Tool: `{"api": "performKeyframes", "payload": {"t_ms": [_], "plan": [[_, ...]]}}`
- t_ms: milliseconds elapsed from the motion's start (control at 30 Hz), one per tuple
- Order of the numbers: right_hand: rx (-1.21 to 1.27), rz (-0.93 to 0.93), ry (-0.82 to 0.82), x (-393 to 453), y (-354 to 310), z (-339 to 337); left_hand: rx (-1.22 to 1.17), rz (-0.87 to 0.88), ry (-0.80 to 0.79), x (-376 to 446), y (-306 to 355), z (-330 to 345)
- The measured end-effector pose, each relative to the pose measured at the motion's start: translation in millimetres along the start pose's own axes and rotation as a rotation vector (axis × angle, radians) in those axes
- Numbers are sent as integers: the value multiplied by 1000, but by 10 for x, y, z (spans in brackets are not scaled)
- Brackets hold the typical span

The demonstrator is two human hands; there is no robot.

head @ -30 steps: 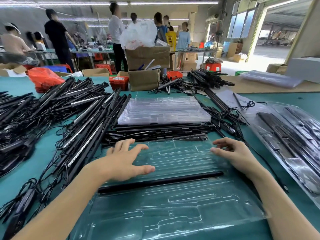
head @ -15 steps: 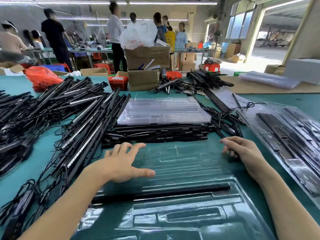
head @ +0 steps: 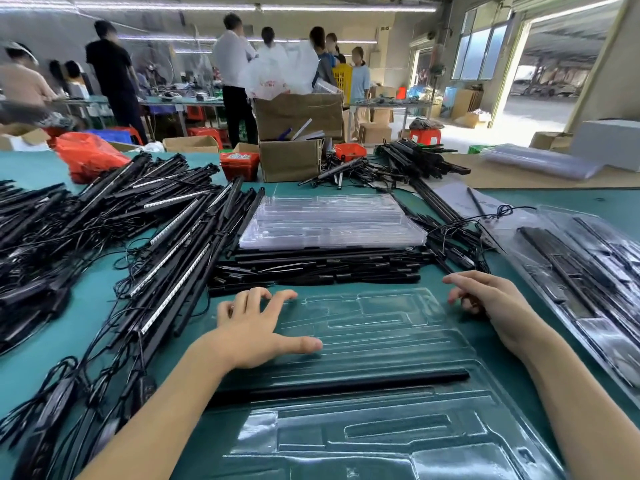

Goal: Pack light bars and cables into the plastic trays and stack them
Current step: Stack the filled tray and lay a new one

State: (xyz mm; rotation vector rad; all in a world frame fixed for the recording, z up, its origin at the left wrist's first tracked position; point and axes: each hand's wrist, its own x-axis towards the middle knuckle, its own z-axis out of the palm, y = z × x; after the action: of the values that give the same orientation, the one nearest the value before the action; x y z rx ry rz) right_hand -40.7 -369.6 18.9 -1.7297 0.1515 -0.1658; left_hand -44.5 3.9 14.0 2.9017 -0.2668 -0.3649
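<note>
A clear plastic tray (head: 377, 327) lies flat on the green table in front of me. One black light bar (head: 346, 384) sits across its middle. My left hand (head: 258, 332) rests palm down on the tray's left part, fingers spread and thumb out. My right hand (head: 485, 303) hovers at the tray's far right corner with its fingers loosely curled and nothing visible in them. Beyond the tray lies a row of black bars (head: 318, 266), and behind that a stack of empty clear trays (head: 329, 221).
A large heap of black light bars with cables (head: 145, 237) fills the left side. Filled trays (head: 581, 268) are piled at the right. Cardboard boxes (head: 291, 159), red bins (head: 240, 164) and a red bag (head: 86, 154) line the far edge. People stand behind.
The tray has settled flat on the table. My right hand slid right and back, off the tray to its far right corner. My left hand stayed nearly in place.
</note>
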Motion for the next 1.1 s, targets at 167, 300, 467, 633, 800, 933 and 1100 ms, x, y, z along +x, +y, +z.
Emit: {"api": "performKeyframes", "payload": {"t_ms": [167, 300, 467, 633, 800, 933, 1100], "plan": [[-240, 106, -85, 63, -122, 61, 3, 13, 7, 7, -8, 20], [-380, 54, -52, 116, -307, 210, 5, 20, 0, 22, -6, 19], [-670, -66, -206, 116, -523, 512, -9, 21, -1, 42, -21, 30], [-1014, -48, -256, 180, -507, 658, -6, 20, 19, 97, 35, 24], [-964, -13, -27, 228, -251, 736, 8, 30, 42, 107, 72, 28], [-952, -101, 90, 202, -111, 757, 26, 35, 51, 105, 70, 47], [-961, -170, 95, 160, -135, 797, 49, 36, 34, 126, 45, 66]]}}
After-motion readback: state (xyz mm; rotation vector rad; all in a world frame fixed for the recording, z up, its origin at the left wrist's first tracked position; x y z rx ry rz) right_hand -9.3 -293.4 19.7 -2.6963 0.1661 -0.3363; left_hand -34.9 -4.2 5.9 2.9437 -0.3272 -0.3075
